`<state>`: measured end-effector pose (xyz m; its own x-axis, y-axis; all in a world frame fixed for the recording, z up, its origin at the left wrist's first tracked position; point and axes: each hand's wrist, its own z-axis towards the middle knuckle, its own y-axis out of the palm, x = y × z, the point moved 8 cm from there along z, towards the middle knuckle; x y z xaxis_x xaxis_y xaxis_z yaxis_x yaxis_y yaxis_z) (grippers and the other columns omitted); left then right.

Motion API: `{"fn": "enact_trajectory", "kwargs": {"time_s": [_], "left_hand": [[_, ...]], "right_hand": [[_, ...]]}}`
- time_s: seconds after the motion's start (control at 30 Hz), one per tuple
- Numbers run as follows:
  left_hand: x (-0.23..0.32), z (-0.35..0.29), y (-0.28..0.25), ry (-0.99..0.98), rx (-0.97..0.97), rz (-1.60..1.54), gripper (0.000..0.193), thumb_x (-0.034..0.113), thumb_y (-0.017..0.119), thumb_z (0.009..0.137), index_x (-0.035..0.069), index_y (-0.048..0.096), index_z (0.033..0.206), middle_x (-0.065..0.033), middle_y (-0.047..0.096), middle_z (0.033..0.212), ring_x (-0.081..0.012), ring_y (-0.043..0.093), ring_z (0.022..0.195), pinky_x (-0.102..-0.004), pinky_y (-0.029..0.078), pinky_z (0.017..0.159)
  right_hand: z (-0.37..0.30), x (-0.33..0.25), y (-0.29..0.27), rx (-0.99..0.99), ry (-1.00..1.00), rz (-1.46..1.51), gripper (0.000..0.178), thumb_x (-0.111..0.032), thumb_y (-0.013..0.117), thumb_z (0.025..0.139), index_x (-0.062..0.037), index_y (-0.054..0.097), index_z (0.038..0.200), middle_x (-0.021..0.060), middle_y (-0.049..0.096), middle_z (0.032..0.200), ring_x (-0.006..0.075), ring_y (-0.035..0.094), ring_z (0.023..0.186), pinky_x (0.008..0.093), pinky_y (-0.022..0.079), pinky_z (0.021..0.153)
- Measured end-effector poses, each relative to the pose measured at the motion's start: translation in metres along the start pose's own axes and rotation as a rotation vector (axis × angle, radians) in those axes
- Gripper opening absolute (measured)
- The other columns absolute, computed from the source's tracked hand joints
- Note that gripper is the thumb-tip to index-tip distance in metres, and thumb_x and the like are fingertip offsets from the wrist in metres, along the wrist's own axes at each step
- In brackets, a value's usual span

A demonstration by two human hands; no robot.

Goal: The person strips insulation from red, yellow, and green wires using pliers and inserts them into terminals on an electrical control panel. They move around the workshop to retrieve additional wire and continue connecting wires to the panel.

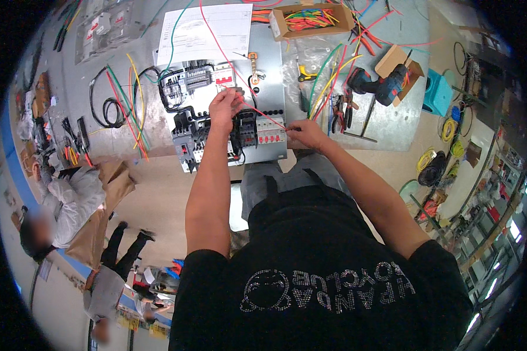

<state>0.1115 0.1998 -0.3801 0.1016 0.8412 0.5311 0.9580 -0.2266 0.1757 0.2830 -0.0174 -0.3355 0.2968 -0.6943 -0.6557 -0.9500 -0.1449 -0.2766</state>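
Note:
A thin red wire (263, 114) stretches slantwise between my two hands over a metal mounting plate (270, 76) fitted with electrical parts. My left hand (223, 108) pinches the wire just below a white circuit breaker (223, 76) with a red toggle. At the plate's right edge, my right hand (305, 133) has its fingers closed on the wire's other part, beside a row of small breakers (269, 138) with red toggles. Black contactors and terminal parts (184, 131) sit left of my left wrist, and my forearm hides some of them.
A printed sheet (205, 32) covers the plate's far end. Behind it stands a cardboard box (310, 20) of coloured wires. To the right lie pliers (342, 111), a cordless drill (383, 85) and loose wires (331, 82). More cut wires (123, 105) lie left; co-workers (70, 205) are beyond.

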Motion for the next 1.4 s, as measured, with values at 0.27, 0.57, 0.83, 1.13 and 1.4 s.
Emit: {"fn": "enact_trajectory", "kwargs": {"time_s": [0.27, 0.57, 0.83, 1.13, 1.4], "left_hand": [[0.002, 0.002, -0.002, 0.048, 0.018, -0.013, 0.022, 0.024, 0.07, 0.094, 0.006, 0.065, 0.106, -0.0081, 0.072, 0.099, -0.0178, 0.07, 0.087, -0.0298, 0.059, 0.073], [0.003, 0.005, -0.007, 0.054, 0.038, -0.01, 0.022, 0.023, 0.071, 0.093, 0.006, 0.064, 0.107, -0.0071, 0.072, 0.097, -0.0172, 0.071, 0.085, -0.0298, 0.058, 0.07], [0.003, 0.005, -0.006, 0.047, 0.047, 0.01, 0.021, 0.024, 0.069, 0.095, 0.007, 0.064, 0.106, -0.0074, 0.072, 0.098, -0.017, 0.071, 0.085, -0.03, 0.057, 0.07], [0.011, -0.018, 0.006, 0.087, -0.003, 0.012, 0.02, 0.024, 0.068, 0.095, 0.007, 0.064, 0.107, -0.0061, 0.071, 0.099, -0.0166, 0.069, 0.091, -0.0308, 0.057, 0.076], [0.03, -0.067, 0.046, 0.171, -0.069, 0.08, 0.021, 0.022, 0.067, 0.096, 0.004, 0.065, 0.107, -0.0047, 0.07, 0.096, -0.0162, 0.068, 0.091, -0.0321, 0.058, 0.079]], "right_hand": [[0.005, 0.027, -0.005, 0.064, 0.116, 0.255, 0.05, -0.048, 0.053, 0.097, -0.0019, 0.072, 0.091, 0.01, 0.069, 0.078, 0.0199, 0.064, 0.072, 0.0358, 0.051, 0.068], [0.019, 0.039, -0.007, 0.056, 0.118, 0.224, 0.054, -0.051, 0.054, 0.095, -0.0017, 0.073, 0.085, 0.0089, 0.068, 0.073, 0.0185, 0.063, 0.068, 0.0356, 0.05, 0.066], [0.016, 0.037, -0.006, -0.069, 0.276, 0.426, 0.047, -0.045, 0.059, 0.097, -0.0017, 0.072, 0.109, 0.0059, 0.074, 0.094, 0.0134, 0.068, 0.086, 0.0268, 0.049, 0.071], [0.019, -0.016, -0.021, -0.09, 0.017, 0.119, 0.044, -0.041, 0.06, 0.096, 0.0007, 0.072, 0.103, 0.0094, 0.073, 0.091, 0.0163, 0.068, 0.083, 0.0311, 0.051, 0.079], [0.028, -0.085, -0.026, -0.023, -0.125, 0.27, 0.04, -0.039, 0.062, 0.091, -0.0005, 0.072, 0.092, 0.0095, 0.07, 0.076, 0.0193, 0.065, 0.07, 0.0347, 0.05, 0.069]]}}
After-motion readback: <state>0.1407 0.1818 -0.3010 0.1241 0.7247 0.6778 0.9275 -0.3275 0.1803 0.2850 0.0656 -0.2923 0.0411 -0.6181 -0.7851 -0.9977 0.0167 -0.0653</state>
